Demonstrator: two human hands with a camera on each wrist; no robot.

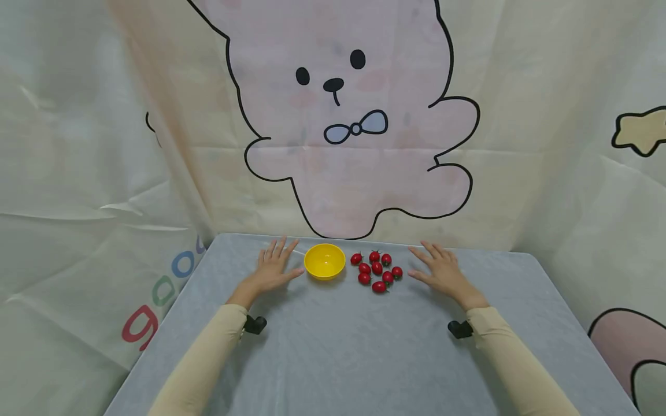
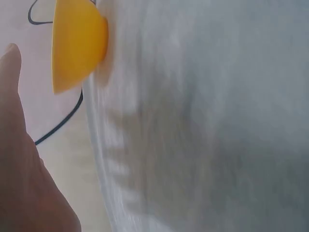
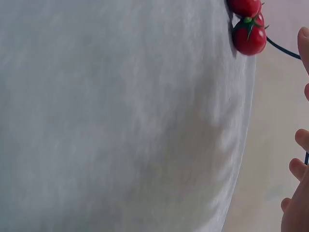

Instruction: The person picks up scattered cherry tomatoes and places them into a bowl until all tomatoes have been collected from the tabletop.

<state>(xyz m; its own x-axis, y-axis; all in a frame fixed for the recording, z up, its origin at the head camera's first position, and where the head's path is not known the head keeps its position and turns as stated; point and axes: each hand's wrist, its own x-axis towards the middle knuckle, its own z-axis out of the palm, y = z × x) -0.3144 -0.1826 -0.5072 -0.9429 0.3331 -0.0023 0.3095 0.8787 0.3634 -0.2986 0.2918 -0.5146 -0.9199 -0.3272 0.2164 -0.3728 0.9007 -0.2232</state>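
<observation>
A yellow bowl (image 1: 325, 262) stands upright near the back of the table. Just left of it, my left hand (image 1: 270, 271) hovers with fingers spread and the thumb pointing at the bowl's side. Several red cherry tomatoes (image 1: 377, 268) with green stems lie loosely grouped to the right of the bowl. My right hand (image 1: 442, 271) is held to the right of the tomatoes, its fingers spread and holding nothing. The left wrist view shows the bowl (image 2: 79, 46) beyond the thumb. In the right wrist view, tomatoes (image 3: 249, 38) appear at the top, apart from the fingertips (image 3: 302, 137).
A pale grey-blue cloth covers the table (image 1: 354, 358). Behind its far edge hangs a cream curtain (image 1: 520, 173) with a printed bear (image 1: 338, 173). More printed curtain (image 1: 78, 242) hangs at the left. Dark wrist cameras (image 1: 255, 325) sit below both hands.
</observation>
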